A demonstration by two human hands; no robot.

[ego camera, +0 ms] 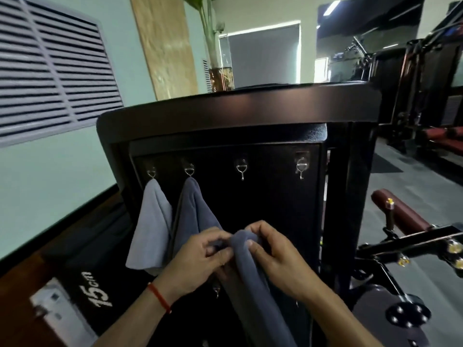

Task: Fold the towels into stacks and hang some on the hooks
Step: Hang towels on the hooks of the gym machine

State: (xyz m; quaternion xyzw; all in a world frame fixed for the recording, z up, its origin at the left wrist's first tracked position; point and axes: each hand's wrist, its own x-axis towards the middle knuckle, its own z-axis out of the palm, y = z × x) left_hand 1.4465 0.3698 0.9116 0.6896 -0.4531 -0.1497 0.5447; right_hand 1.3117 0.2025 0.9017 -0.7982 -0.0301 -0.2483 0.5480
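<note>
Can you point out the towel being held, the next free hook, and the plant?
Held towel [244, 261], head view: the fold between both hands.
Free hook [241, 170], head view: its metal loop.
Plant [209, 33], head view: its pale stem.

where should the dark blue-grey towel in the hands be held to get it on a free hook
Pinch the bunched top fold of the dark blue-grey towel, from both sides as the left hand and right hand do now: the rest hangs limp below, so a narrow peak could likely slip over the empty third metal hook.
</note>
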